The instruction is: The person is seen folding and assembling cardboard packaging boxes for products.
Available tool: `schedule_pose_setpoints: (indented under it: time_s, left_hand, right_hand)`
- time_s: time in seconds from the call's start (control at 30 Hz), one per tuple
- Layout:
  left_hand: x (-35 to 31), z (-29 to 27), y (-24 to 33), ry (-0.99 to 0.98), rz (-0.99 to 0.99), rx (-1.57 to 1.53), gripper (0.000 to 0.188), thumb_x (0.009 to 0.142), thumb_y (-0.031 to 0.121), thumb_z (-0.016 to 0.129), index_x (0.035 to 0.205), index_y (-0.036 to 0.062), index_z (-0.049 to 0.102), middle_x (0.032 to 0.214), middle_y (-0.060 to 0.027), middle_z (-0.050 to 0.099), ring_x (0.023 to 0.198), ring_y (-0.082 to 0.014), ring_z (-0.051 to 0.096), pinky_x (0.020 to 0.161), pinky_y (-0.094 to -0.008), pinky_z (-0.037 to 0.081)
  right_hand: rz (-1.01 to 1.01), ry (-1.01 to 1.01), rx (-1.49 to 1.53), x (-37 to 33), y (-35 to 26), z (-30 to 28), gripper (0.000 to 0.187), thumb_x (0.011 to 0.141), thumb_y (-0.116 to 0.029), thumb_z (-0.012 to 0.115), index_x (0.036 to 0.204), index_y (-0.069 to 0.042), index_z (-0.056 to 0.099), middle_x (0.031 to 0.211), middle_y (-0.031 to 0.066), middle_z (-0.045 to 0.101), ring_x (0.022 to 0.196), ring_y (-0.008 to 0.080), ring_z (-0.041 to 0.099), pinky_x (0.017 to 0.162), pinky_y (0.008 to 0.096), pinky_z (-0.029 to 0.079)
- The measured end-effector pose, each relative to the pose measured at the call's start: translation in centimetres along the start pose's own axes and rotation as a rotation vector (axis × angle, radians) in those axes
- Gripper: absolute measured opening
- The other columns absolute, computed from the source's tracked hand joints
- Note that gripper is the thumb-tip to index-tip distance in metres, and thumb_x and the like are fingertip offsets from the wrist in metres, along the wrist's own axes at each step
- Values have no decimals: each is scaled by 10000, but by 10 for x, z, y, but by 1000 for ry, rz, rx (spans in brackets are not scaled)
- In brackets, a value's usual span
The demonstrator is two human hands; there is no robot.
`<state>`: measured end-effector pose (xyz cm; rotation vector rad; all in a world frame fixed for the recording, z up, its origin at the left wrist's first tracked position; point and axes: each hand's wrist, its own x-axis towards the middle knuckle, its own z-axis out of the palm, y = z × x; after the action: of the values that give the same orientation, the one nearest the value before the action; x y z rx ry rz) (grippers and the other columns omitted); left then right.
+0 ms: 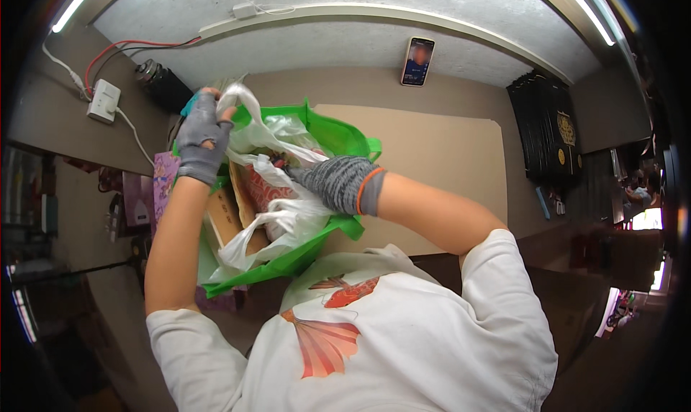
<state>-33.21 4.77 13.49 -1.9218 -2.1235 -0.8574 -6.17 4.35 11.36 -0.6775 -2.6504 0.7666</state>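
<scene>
You're bagging: left hand [202, 138] is gripping the thin white plastic bag [270, 135] at the far left; right hand [332, 180] is reaching inside the green fabric tote [338, 135], grip hidden. Next probably calls for seating the contents.

grey knit gloves (orange-cuffed), white printed shirt [403, 340]

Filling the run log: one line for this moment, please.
left hand: grips clear plastic bag | right hand: inside green tote bag, contact hidden | surface: cardboard sheet
</scene>
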Motion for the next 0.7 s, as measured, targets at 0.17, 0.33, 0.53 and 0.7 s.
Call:
schedule_pose_setpoints:
  time_s: [0.17,0.33,0.53,0.7]
  left_hand:
    - [7,-51,26,-407,-71,175,300,846,305,723,930,52,585,777,-162,647,774,-335,654,696,-401,510]
    - [3,-92,90,-912,-135,-471,284,858,284,719,871,6,662,779,-144,657,720,-275,640,671,-345,503]
    - [-58,-34,73,-998,322,-270,278,847,219,683,1038,21,644,941,-159,680,910,-318,653,829,-395,503]
    - [-97,-30,33,-1181,285,349,376,886,314,519,1149,82,656,1122,-204,681,1123,-456,598,1081,-660,230]
  right_hand:
    - [-113,-599,-293,2,0,-4,279,826,-189,554,1058,-87,671,911,177,684,872,348,683,787,451,545]
    - [-411,-412,-84,6,-17,10,225,803,-212,609,950,-68,699,971,173,667,905,343,675,809,448,533]
    - [-446,-655,182,4,-37,29,329,830,-246,628,1110,-73,649,1042,166,666,947,342,656,877,439,504]
    - [-74,-434,5,4,17,1,513,846,-156,627,1335,-52,511,1241,224,590,1113,393,589,1004,423,455]
